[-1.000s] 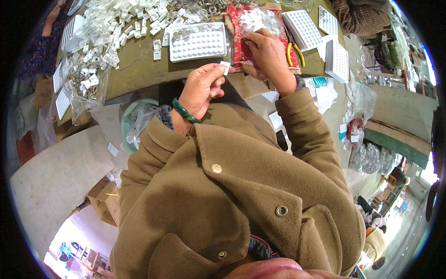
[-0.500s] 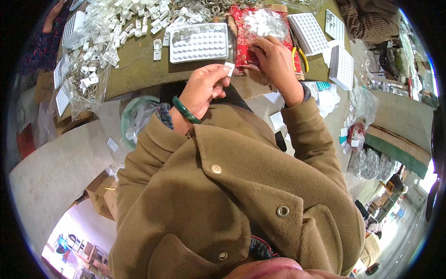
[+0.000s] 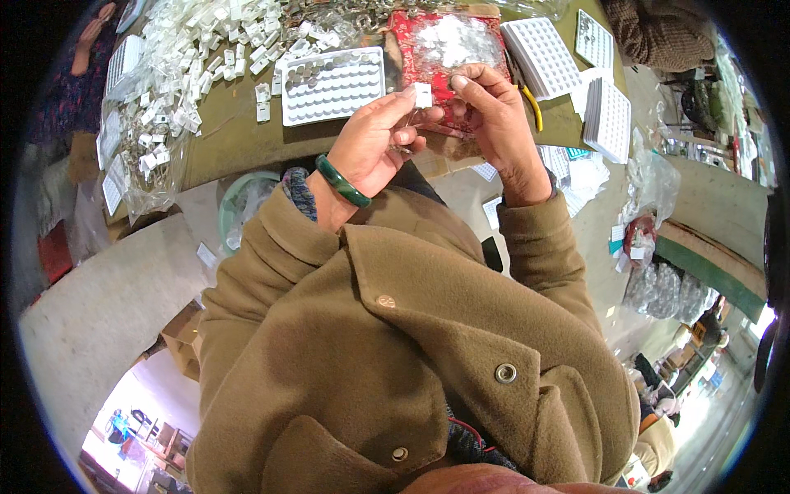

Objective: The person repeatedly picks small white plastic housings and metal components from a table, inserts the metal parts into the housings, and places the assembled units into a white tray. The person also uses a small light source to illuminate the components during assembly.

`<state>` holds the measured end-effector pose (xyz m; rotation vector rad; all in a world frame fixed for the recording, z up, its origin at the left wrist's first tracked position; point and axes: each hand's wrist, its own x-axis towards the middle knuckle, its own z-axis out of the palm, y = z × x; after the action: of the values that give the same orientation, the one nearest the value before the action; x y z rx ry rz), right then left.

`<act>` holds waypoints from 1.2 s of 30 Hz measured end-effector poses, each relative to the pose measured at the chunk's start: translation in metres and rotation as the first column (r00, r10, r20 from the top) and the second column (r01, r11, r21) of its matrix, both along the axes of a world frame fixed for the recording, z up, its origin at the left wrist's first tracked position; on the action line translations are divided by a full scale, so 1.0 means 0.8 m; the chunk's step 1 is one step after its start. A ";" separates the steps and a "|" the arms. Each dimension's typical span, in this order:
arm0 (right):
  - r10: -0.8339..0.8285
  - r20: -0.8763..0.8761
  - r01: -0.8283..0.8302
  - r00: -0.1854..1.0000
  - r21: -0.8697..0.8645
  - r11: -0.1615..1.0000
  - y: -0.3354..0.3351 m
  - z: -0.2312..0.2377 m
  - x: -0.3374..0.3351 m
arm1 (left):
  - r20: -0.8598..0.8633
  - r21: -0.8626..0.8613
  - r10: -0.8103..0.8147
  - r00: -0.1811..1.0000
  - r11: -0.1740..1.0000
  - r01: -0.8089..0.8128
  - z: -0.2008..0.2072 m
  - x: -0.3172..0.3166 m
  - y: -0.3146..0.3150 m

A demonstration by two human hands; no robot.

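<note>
Noted right of the white cell tray (image 3: 336, 92): white square plastic piece (image 3: 422, 93) pinched in left hand (image 3: 369, 148); right hand (image 3: 498, 114) close by, thumb near forefinger, contents unclear. Judged partly filled, from grey discs (image 3: 311, 69) in tray's upper rows. Apparently remaining: loose white pieces (image 3: 188, 89) left of tray.

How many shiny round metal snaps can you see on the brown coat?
3: a gold-coloured snap near the picture's middle, a ring-shaped snap lower and to the right, and a smaller snap near the bottom. More may be hidden.
</note>
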<state>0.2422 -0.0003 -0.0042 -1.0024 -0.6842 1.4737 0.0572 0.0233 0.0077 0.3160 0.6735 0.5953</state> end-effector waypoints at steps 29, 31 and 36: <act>-0.060 0.843 -0.298 0.535 0.254 0.920 -0.011 0.029 -0.033 | -0.035 0.043 0.023 0.999 0.999 -0.022 0.001 -0.018 -0.017; -0.035 0.843 -0.325 0.537 0.244 0.914 -0.007 0.033 -0.038 | -0.079 0.130 0.037 0.996 0.991 -0.026 0.001 -0.021 -0.017; 0.113 0.879 -0.478 0.463 0.140 0.867 0.014 0.046 -0.042 | -0.345 0.412 0.094 0.934 0.909 0.060 0.007 -0.039 -0.018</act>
<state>0.2087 0.0110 0.0329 -1.3326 -1.9020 0.9633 0.0258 0.0092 0.0130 0.8367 0.8993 0.7062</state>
